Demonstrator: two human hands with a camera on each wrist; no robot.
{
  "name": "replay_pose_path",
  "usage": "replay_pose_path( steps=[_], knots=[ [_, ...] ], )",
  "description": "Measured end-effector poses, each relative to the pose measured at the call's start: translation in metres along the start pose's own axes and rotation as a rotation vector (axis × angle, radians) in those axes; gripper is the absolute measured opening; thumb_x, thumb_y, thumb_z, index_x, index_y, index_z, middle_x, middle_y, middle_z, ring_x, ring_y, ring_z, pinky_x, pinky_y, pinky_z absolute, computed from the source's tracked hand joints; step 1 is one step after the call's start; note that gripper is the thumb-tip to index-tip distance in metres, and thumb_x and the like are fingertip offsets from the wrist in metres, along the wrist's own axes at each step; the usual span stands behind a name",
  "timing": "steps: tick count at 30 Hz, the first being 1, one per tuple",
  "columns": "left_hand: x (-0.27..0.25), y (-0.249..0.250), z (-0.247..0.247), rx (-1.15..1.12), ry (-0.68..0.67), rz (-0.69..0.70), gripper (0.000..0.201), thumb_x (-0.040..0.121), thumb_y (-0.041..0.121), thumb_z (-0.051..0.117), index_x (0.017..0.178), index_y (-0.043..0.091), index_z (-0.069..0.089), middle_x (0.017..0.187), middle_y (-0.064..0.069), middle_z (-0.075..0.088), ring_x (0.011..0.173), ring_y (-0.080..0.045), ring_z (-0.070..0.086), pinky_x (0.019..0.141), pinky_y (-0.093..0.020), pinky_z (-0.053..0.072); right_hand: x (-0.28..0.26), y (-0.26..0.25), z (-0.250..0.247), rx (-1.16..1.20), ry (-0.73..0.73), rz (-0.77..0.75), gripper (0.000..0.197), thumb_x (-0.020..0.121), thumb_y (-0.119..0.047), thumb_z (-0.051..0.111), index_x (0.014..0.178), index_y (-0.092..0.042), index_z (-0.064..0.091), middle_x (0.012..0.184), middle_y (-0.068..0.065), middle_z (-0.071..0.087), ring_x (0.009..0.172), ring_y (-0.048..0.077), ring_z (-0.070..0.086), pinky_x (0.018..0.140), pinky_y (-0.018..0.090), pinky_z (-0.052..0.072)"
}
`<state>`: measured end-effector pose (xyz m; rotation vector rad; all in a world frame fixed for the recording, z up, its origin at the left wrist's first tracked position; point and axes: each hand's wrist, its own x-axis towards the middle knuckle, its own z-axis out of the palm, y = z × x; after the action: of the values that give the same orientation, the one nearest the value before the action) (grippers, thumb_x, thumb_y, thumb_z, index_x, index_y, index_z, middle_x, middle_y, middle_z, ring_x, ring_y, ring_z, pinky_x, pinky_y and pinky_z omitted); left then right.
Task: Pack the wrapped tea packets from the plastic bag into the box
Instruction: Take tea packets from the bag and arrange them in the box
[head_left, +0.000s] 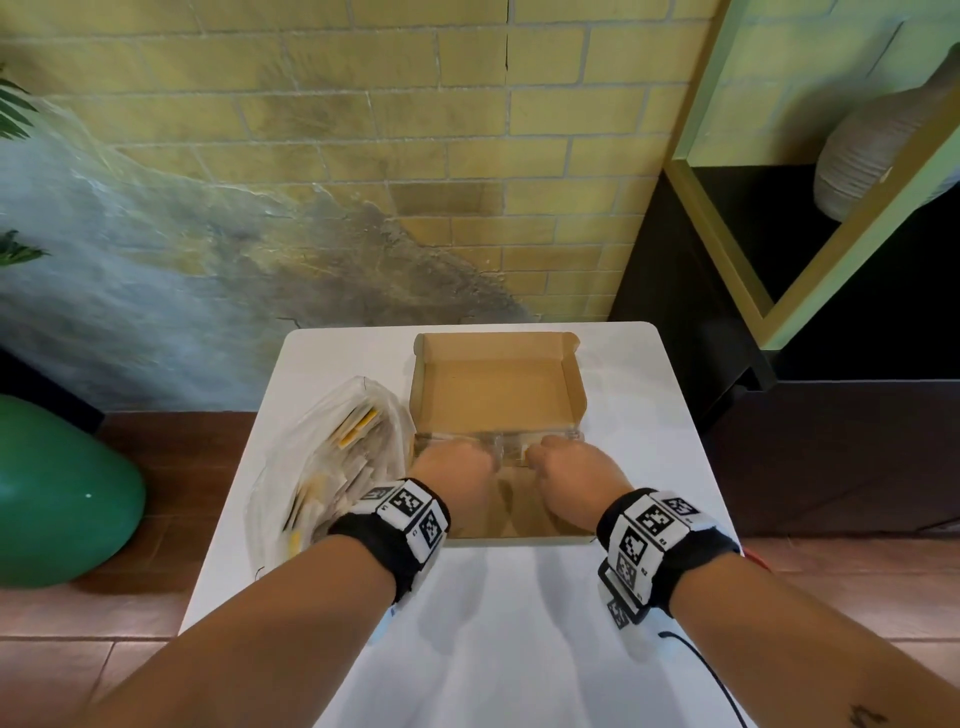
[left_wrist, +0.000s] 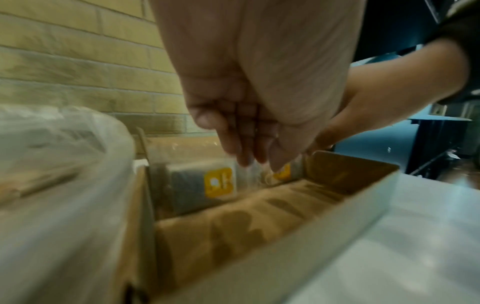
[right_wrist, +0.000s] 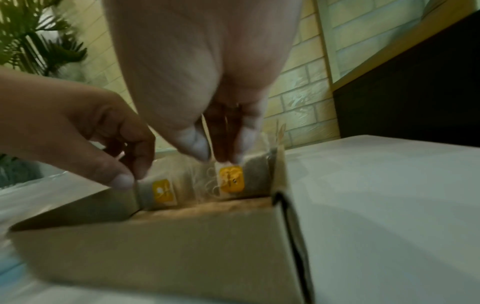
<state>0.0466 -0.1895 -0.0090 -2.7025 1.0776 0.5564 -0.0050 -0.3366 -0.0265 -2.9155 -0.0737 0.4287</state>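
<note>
An open cardboard box (head_left: 497, 344) lies on the white table (head_left: 623, 415). To its left a clear plastic bag (head_left: 332, 457) holds several wrapped tea packets. Both hands reach into the near half of the box. My left hand (head_left: 467, 454) pinches the top edge of a tea packet with a yellow label (left_wrist: 221, 183), which stands upright by the left wall. My right hand (head_left: 543, 454) pinches a second yellow-labelled packet (right_wrist: 231, 179), upright against the right wall. The far half of the box floor is bare.
A brick wall runs behind the table. A green round object (head_left: 57, 499) sits on the floor at the left. A dark cabinet (head_left: 831, 441) with a ribbed vase (head_left: 872, 140) stands at the right. A black cable (head_left: 711, 675) trails from my right wristband.
</note>
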Motion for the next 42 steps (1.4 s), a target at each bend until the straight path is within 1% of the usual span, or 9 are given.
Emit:
replay_pose_path(
  steps=[4, 13, 16, 21, 28, 33, 35, 39, 42],
  knots=[
    [0.002, 0.004, 0.014, -0.031, -0.127, -0.044, 0.025, 0.088, 0.007, 0.045, 0.106, 0.007, 0.061, 0.112, -0.011, 0.063, 0.102, -0.028, 0.061, 0.084, -0.035, 0.052, 0.004, 0.000, 0.011, 0.039, -0.145, 0.063, 0.037, 0.085, -0.001, 0.042, 0.120, -0.009, 0.051, 0.117, 0.013, 0.053, 0.104, 0.031, 0.057, 0.086, 0.037, 0.049],
    [0.007, -0.006, 0.018, -0.067, -0.136, -0.130, 0.026, 0.088, 0.007, 0.047, 0.111, 0.007, 0.060, 0.112, -0.010, 0.064, 0.104, -0.026, 0.062, 0.083, -0.030, 0.050, 0.002, 0.002, 0.015, 0.080, -0.164, 0.126, 0.030, 0.087, -0.005, 0.043, 0.116, -0.006, 0.053, 0.117, 0.012, 0.052, 0.102, 0.031, 0.059, 0.085, 0.036, 0.050],
    [0.004, -0.009, 0.013, -0.121, -0.075, -0.150, 0.030, 0.087, 0.006, 0.045, 0.115, 0.007, 0.057, 0.113, -0.010, 0.062, 0.103, -0.025, 0.061, 0.083, -0.030, 0.051, 0.004, 0.000, 0.014, 0.128, -0.150, 0.123, 0.029, 0.087, -0.005, 0.043, 0.113, -0.010, 0.056, 0.113, 0.009, 0.056, 0.104, 0.030, 0.059, 0.081, 0.033, 0.049],
    [-0.004, -0.017, 0.005, -0.186, 0.049, -0.185, 0.032, 0.087, 0.009, 0.046, 0.119, 0.011, 0.052, 0.117, -0.009, 0.057, 0.107, -0.027, 0.056, 0.086, -0.033, 0.049, 0.005, -0.012, 0.010, 0.218, -0.134, 0.116, 0.043, 0.088, -0.008, 0.043, 0.128, -0.018, 0.053, 0.127, 0.006, 0.057, 0.113, 0.026, 0.056, 0.092, 0.032, 0.048],
    [-0.018, -0.033, -0.004, -0.254, 0.183, -0.217, 0.021, 0.090, 0.015, 0.044, 0.104, 0.012, 0.060, 0.093, -0.006, 0.061, 0.085, -0.021, 0.059, 0.071, -0.027, 0.048, -0.001, -0.021, 0.006, 0.288, -0.125, 0.113, 0.040, 0.088, -0.011, 0.044, 0.126, -0.019, 0.054, 0.129, 0.005, 0.056, 0.111, 0.023, 0.057, 0.089, 0.027, 0.046],
    [-0.036, -0.075, -0.003, -0.357, 0.314, -0.451, 0.022, 0.094, 0.015, 0.043, 0.108, 0.008, 0.059, 0.107, -0.009, 0.062, 0.100, -0.025, 0.059, 0.086, -0.030, 0.044, -0.008, -0.023, -0.003, 0.350, -0.109, 0.144, 0.040, 0.089, -0.009, 0.047, 0.126, -0.020, 0.055, 0.128, 0.002, 0.057, 0.112, 0.020, 0.057, 0.092, 0.028, 0.047],
    [-0.049, -0.088, 0.003, -0.344, 0.255, -0.561, 0.023, 0.092, 0.020, 0.047, 0.109, 0.008, 0.058, 0.109, -0.011, 0.062, 0.102, -0.028, 0.059, 0.083, -0.032, 0.044, -0.012, -0.027, -0.008, 0.381, -0.066, 0.141, 0.037, 0.089, -0.013, 0.048, 0.125, -0.019, 0.056, 0.125, 0.001, 0.059, 0.109, 0.018, 0.058, 0.091, 0.028, 0.046],
    [-0.069, -0.092, 0.022, -0.322, 0.048, -0.623, 0.044, 0.091, 0.042, 0.047, 0.119, 0.008, 0.052, 0.118, -0.012, 0.060, 0.108, -0.029, 0.057, 0.089, -0.034, 0.044, -0.017, -0.041, -0.017, 0.451, 0.018, 0.117, 0.033, 0.089, -0.017, 0.049, 0.119, -0.019, 0.060, 0.116, -0.001, 0.062, 0.105, 0.014, 0.057, 0.090, 0.026, 0.045],
    [-0.081, -0.088, 0.036, -0.406, 0.028, -0.683, 0.053, 0.090, 0.042, 0.049, 0.129, 0.007, 0.038, 0.121, -0.012, 0.057, 0.111, -0.029, 0.055, 0.088, -0.033, 0.042, -0.022, -0.052, -0.021, 0.511, 0.039, 0.124, 0.030, 0.088, -0.018, 0.049, 0.115, -0.023, 0.062, 0.108, -0.005, 0.063, 0.098, 0.013, 0.058, 0.087, 0.028, 0.047]
  ],
)
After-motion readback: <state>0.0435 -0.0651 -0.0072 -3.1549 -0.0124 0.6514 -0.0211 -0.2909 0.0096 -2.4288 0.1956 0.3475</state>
